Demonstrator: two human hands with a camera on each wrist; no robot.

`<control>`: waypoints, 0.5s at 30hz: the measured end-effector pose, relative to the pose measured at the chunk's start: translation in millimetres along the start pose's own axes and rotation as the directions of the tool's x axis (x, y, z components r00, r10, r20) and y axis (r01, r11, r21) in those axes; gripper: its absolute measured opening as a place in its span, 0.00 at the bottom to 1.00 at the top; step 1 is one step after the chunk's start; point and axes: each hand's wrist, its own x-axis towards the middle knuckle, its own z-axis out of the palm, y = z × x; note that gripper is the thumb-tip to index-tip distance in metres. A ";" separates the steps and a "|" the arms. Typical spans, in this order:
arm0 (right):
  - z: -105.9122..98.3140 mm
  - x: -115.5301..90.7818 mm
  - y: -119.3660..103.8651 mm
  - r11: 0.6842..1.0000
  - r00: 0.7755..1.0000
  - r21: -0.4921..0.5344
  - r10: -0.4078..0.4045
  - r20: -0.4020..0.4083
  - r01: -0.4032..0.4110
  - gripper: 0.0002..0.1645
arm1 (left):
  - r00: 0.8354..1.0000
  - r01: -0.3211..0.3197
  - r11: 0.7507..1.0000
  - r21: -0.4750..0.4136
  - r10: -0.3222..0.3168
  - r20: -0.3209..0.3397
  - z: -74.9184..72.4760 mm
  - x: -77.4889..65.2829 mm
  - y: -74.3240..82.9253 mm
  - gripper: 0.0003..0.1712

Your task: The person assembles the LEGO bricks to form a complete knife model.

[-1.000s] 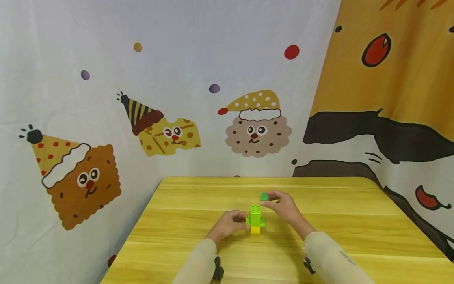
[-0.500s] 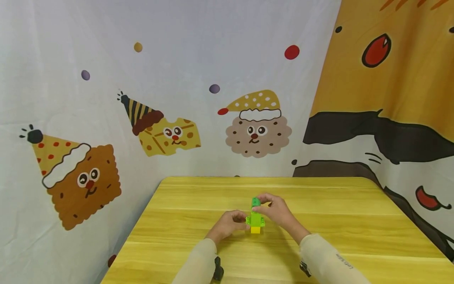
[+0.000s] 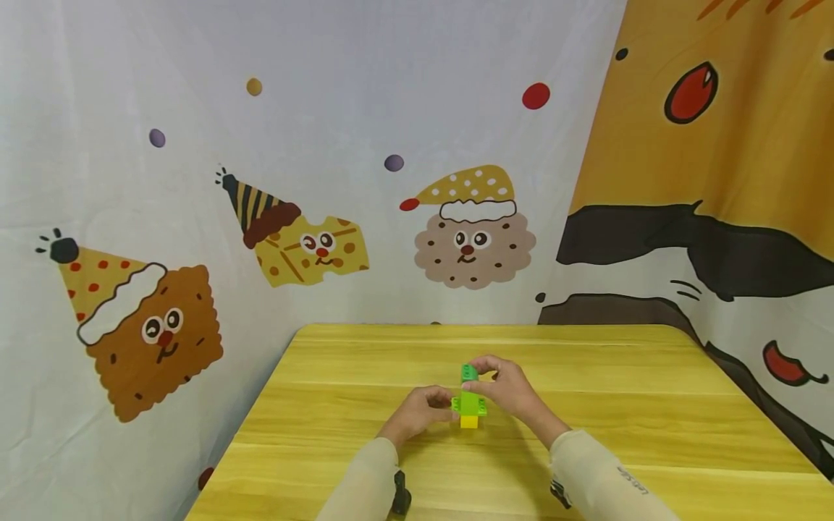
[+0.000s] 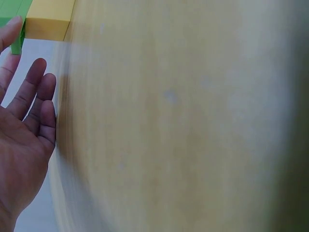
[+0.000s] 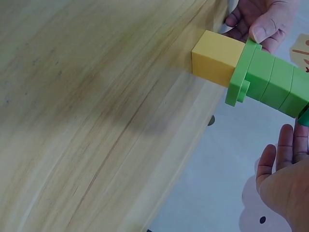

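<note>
A toy-brick tower stands upright on the table. Its base is a yellow brick (image 3: 469, 422), with a flat light green plate (image 5: 239, 75) across it and a column of light green bricks (image 5: 275, 79) above. At the top sits a dark green brick (image 3: 468, 372), lined up over the column. My right hand (image 3: 508, 387) pinches this top brick between thumb and fingers; in the right wrist view only a corner of the brick shows. My left hand (image 3: 417, 412) pinches the plate's left end, its other fingers loosely spread in the left wrist view (image 4: 21, 154).
The wooden table (image 3: 352, 362) reaches back to a white cloth (image 3: 365, 87) printed with cartoon snacks. An orange, black and white printed cloth (image 3: 710, 166) hangs at the right. Dark wrist straps (image 3: 400, 493) show at both sleeves.
My right hand has brought the dark green brick leftward from beside the tower onto its top, and the brick has straightened over the column. The left hand has stayed at the plate.
</note>
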 end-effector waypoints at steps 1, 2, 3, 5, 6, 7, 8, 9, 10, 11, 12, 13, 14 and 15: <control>-0.3 0.0 0.1 1.000 1.000 0.000 0.001 0.001 -0.001 0.18 | 1.000 0.001 1.000 0.001 -0.001 -0.003 0.1 -0.3 0.4 0.17; -0.5 0.0 0.2 1.000 1.000 0.000 0.004 0.001 -0.004 0.18 | 1.000 0.002 1.000 0.000 -0.002 -0.006 0.1 -0.5 0.9 0.17; -0.7 -0.2 0.2 1.000 1.000 -0.001 0.006 0.001 -0.006 0.18 | 1.000 0.008 1.000 0.000 -0.008 -0.007 0.2 -0.8 1.4 0.17; -0.9 -0.3 0.0 1.000 1.000 0.003 0.011 0.002 -0.011 0.17 | 1.000 0.014 1.000 -0.002 -0.014 -0.007 0.1 -1.4 2.0 0.17; -1.0 -0.5 -0.2 1.000 1.000 0.004 0.011 0.002 -0.011 0.17 | 1.000 0.016 1.000 -0.003 -0.016 -0.007 0.0 -1.6 2.2 0.17; -0.9 -0.6 -0.3 1.000 1.000 0.006 0.012 0.001 -0.012 0.17 | 1.000 0.018 1.000 -0.007 -0.018 -0.008 -0.1 -1.8 2.4 0.17; -0.8 -0.8 -0.5 1.000 1.000 0.011 0.013 0.001 -0.013 0.16 | 1.000 0.019 1.000 -0.006 -0.019 -0.007 -0.2 -1.5 1.9 0.18; -0.7 -1.1 -0.8 1.000 1.000 0.015 0.015 0.000 -0.015 0.16 | 1.000 0.020 1.000 -0.005 -0.020 -0.005 -0.4 -1.2 1.5 0.18; -0.2 -1.2 -0.9 1.000 1.000 0.019 0.015 -0.002 -0.015 0.16 | 1.000 0.021 1.000 -0.006 -0.021 -0.004 -0.5 -1.0 1.1 0.18; 0.2 -1.5 -1.3 1.000 1.000 0.026 0.013 -0.004 -0.013 0.16 | 1.000 0.021 1.000 -0.006 -0.021 -0.004 -0.4 -0.9 0.7 0.19; 0.7 -1.7 -1.2 1.000 1.000 0.028 0.011 -0.006 -0.011 0.16 | 1.000 0.020 1.000 -0.005 -0.020 -0.005 -0.4 -0.9 0.6 0.19; 1.2 -1.9 -1.2 0.999 1.000 0.033 0.010 -0.007 -0.010 0.16 | 1.000 0.020 1.000 -0.004 -0.020 -0.007 -0.4 -1.0 0.5 0.19; 1.6 -2.2 -1.2 0.999 1.000 0.035 0.007 -0.010 -0.007 0.16 | 1.000 0.019 1.000 -0.002 -0.019 -0.006 -0.3 -0.9 0.4 0.19; 1.9 -2.6 -1.1 0.999 1.000 0.036 0.006 -0.013 -0.006 0.16 | 1.000 0.017 1.000 -0.005 -0.017 -0.007 -0.1 -1.4 0.6 0.19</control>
